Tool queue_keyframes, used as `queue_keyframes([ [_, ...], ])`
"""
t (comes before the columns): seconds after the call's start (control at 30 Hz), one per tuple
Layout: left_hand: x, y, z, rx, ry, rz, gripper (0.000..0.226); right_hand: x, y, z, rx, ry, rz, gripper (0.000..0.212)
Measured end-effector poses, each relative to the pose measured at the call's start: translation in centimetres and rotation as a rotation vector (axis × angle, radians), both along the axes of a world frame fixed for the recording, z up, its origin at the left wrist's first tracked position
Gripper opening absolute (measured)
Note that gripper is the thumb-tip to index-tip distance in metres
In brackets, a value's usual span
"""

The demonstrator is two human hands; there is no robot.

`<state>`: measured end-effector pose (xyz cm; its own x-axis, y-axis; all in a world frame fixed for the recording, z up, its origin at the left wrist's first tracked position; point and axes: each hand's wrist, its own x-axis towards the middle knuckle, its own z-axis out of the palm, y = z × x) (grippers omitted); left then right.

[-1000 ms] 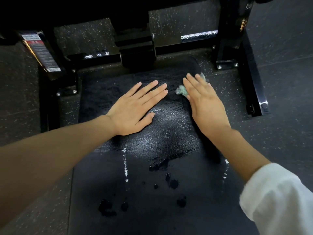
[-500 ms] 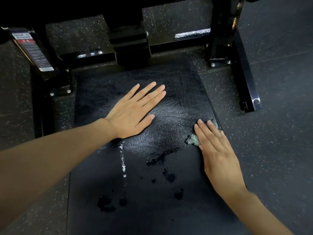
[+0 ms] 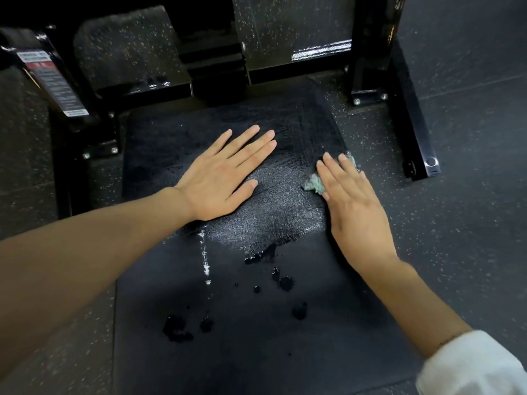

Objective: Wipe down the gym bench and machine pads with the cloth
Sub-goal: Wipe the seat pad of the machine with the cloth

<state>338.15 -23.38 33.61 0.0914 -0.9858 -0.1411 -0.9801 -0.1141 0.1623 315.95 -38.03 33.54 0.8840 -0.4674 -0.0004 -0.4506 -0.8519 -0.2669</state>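
Observation:
A black padded bench fills the middle of the head view, its far half shiny and wet, with dark droplets and a white streak on the near half. My left hand lies flat on the pad, fingers straight and spread. My right hand presses a small green cloth against the pad near its right edge with straight fingers. Most of the cloth is hidden under the fingers; bits show at the left and at the fingertips.
The black steel machine frame stands behind and to the right of the bench, bolted to the floor. A post with a warning label rises at the left. Speckled dark rubber floor surrounds the bench.
My right hand slid the cloth back along the pad's right edge toward me, then forward again a little. My left hand stayed flat in place.

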Motion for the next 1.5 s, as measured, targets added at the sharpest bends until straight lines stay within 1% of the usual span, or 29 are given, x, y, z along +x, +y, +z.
queue_keyframes([
  [0.07, 0.0, 0.0, 0.0, -0.002, 0.005, -0.005, 0.063, -1.6, 0.9, 0.3, -0.002, 0.006, 0.003, 0.050],
  [0.23, 0.1, 0.0, -0.2, -0.012, 0.017, -0.019, 0.062, -4.2, 2.6, 0.7, 0.025, -0.050, -0.018, 0.047],
  [0.43, 0.3, 0.1, -0.3, -0.030, 0.033, -0.041, 0.062, -2.5, 4.0, 0.5, 0.035, -0.075, -0.163, 0.047],
  [0.5, 0.5, 0.0, -0.4, -0.030, 0.040, -0.063, 0.062, -1.6, 5.3, 0.7, 0.023, -0.070, -0.194, 0.057],
  [0.57, 0.7, 0.0, -0.5, -0.032, 0.058, -0.091, 0.063, -0.3, 7.1, 1.1, -0.020, -0.053, -0.184, 0.071],
  [0.63, 0.8, 0.0, -0.6, -0.030, 0.081, -0.126, 0.063, 1.0, 9.6, 1.2, -0.034, -0.048, -0.146, 0.078],
  [0.73, 1.4, 0.0, -0.5, -0.026, 0.101, -0.190, 0.062, 2.6, 13.3, 0.9, 0.042, -0.068, -0.088, 0.074],
  [0.83, 2.3, 0.2, -0.4, -0.020, 0.116, -0.289, 0.059, 2.7, 14.0, 0.6, 0.075, -0.086, -0.053, 0.066],
  [0.97, 3.6, 0.4, -0.3, -0.005, 0.110, -0.409, 0.058, 1.2, 11.5, 1.2, 0.061, -0.012, -0.068, 0.074],
  [1.07, 4.3, 0.7, -0.3, -0.010, 0.093, -0.455, 0.058, -0.1, 8.9, 1.4, 0.040, 0.043, -0.146, 0.073],
  [1.23, 5.4, 1.1, -0.3, -0.003, 0.106, -0.528, 0.057, -1.5, 5.9, 1.1, 0.036, 0.032, -0.340, 0.052],
  [1.4, 7.0, 1.7, -0.4, 0.004, 0.102, -0.607, 0.057, 0.7, 8.7, 0.6, 0.038, -0.033, -0.580, 0.048],
  [1.5, 7.1, 1.8, -0.7, -0.010, 0.092, -0.610, 0.056, 2.6, 11.5, 0.7, 0.024, -0.063, -0.626, 0.053],
])
